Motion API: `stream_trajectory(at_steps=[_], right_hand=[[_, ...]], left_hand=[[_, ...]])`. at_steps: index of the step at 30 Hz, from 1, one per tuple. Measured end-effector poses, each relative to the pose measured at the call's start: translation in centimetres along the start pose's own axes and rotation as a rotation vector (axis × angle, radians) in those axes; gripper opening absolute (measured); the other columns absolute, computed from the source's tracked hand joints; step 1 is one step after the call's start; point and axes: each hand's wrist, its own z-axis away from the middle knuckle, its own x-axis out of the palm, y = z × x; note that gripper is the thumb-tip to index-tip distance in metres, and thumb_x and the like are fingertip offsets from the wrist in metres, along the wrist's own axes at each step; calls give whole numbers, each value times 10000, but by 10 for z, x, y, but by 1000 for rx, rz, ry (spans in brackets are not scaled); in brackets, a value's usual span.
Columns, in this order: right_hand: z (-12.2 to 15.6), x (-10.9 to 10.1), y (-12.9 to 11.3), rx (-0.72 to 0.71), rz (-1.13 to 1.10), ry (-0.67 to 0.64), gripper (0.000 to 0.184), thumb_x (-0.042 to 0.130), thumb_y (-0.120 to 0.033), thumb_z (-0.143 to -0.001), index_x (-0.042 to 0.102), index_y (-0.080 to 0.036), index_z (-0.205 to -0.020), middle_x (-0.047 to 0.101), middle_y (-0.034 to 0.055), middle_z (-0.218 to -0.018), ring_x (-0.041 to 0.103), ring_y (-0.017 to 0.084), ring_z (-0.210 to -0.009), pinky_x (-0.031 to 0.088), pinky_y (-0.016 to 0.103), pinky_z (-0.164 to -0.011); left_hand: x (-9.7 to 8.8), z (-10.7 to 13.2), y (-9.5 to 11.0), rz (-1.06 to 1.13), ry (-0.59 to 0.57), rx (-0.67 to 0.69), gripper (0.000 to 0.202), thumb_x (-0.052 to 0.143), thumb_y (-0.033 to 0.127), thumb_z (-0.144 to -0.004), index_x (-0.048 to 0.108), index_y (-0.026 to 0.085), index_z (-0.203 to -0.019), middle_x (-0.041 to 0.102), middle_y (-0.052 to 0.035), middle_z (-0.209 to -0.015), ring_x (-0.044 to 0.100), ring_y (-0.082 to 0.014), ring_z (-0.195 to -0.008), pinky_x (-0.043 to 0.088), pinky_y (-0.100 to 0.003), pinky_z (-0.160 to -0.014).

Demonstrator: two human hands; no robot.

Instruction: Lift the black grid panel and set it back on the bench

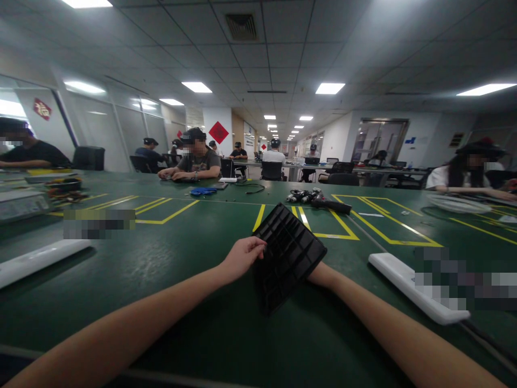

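A black plastic tray [288,248] with a grid of compartments is tilted up over the green table in front of me. My right hand [323,274] supports it from behind at the lower right; its fingers are hidden by the tray. At the tray's left side, my left hand [244,254] is closed, with thumb and fingertips pinched together. What those fingertips hold, if anything, is too small to make out. The compartments look dark, so their contents cannot be told.
Yellow tape outlines mark the green table [181,302]. White power strips [416,285] [44,261] lie at both sides. Beyond the tray are a bundle of metal parts [305,195], a black-handled tool [333,206] and a blue item [203,191]. A co-worker [196,159] sits opposite.
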Motion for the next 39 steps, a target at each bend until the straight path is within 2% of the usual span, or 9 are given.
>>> stream_trajectory(at_steps=[5,12,19,24,26,30,32,35,39], right_hand=[[2,1,8,-2,37,-17,412,459,-339,-842,487,-280,-1248,458,16,-1336,401,233,-1235,252,437,-1067],[5,3,14,-18,74,-26,402,452,-306,-836,517,-245,-1228,486,36,-1312,454,234,-1191,302,412,-1046],[4,7,20,-51,61,27,451,425,-391,-855,463,-227,-1274,438,73,-1350,408,237,-1228,274,439,-1054],[2,5,14,-18,83,-7,445,407,-406,-865,462,-237,-1273,438,74,-1350,403,235,-1231,268,444,-1056],[1,3,10,-13,94,-29,439,410,-391,-868,456,-241,-1278,428,68,-1357,399,239,-1235,258,447,-1060],[-1,2,5,-33,101,-105,438,366,-360,-893,402,-248,-1315,413,40,-1369,365,210,-1261,212,417,-1085],[-2,3,5,-45,118,-132,442,345,-358,-901,378,-254,-1329,392,29,-1383,338,199,-1278,177,411,-1096],[-1,4,7,-29,137,-105,464,384,-376,-885,366,-261,-1334,351,27,-1407,298,208,-1298,143,429,-1100],[1,4,10,-51,99,-88,469,398,-389,-876,373,-267,-1329,380,32,-1391,336,208,-1278,190,427,-1089]], left_hand=[[5,4,-4,-280,48,145,238,426,294,-818,613,153,-863,610,-19,-676,560,-144,-638,420,-260,-610],[8,17,-3,-581,33,348,314,363,219,-846,587,135,-1049,643,-106,-931,587,-199,-873,432,-319,-789],[4,11,4,-524,91,196,252,393,347,-846,568,168,-814,613,-40,-765,556,-166,-702,419,-288,-638],[3,9,7,-379,79,193,136,475,288,-781,544,172,-759,552,-9,-668,507,-136,-620,389,-260,-583],[2,8,8,-190,65,113,65,509,229,-728,525,173,-756,519,7,-635,491,-121,-584,380,-241,-543],[-2,2,12,431,-6,-289,33,436,165,-693,427,165,-724,485,12,-635,483,-94,-522,349,-205,-460],[-5,0,12,583,-36,-385,50,443,185,-690,404,161,-709,463,18,-636,458,-76,-509,326,-191,-451],[-8,-1,8,401,-77,-325,219,580,265,-652,455,152,-792,424,49,-633,390,-60,-506,279,-185,-454],[-9,0,-1,-12,-127,-131,539,703,376,-561,503,154,-1010,420,50,-678,429,-99,-620,346,-221,-558]])
